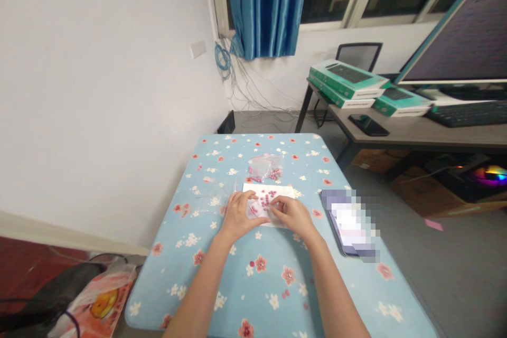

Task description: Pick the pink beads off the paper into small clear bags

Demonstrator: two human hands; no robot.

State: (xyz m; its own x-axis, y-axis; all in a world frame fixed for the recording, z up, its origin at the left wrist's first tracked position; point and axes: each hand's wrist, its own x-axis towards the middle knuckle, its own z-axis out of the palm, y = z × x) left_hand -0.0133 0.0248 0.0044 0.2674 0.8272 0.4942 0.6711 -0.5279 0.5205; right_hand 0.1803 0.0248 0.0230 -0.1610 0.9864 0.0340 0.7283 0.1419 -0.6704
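Small pink beads (266, 199) lie scattered on a white sheet of paper (283, 190) on the table. My left hand (237, 215) rests at the left edge of the paper, thumb and fingers apart. Between them lies a small clear bag (253, 210) with a few pink beads; whether the fingers touch it I cannot tell. My right hand (295, 215) is over the right side of the paper, thumb and forefinger pinched together beside the beads. What lies between those fingertips is too small to make out. Behind the paper is a clear zip bag (263, 165) holding more pink beads.
A flowered blue cloth covers the table (190, 280). A flat clear bag (216, 195) lies to the left and a partly blurred phone (336, 222) to the right. A loose pink bead (252, 264) sits nearer me. A desk (412, 134) with green boxes (348, 79) stands beyond, right.
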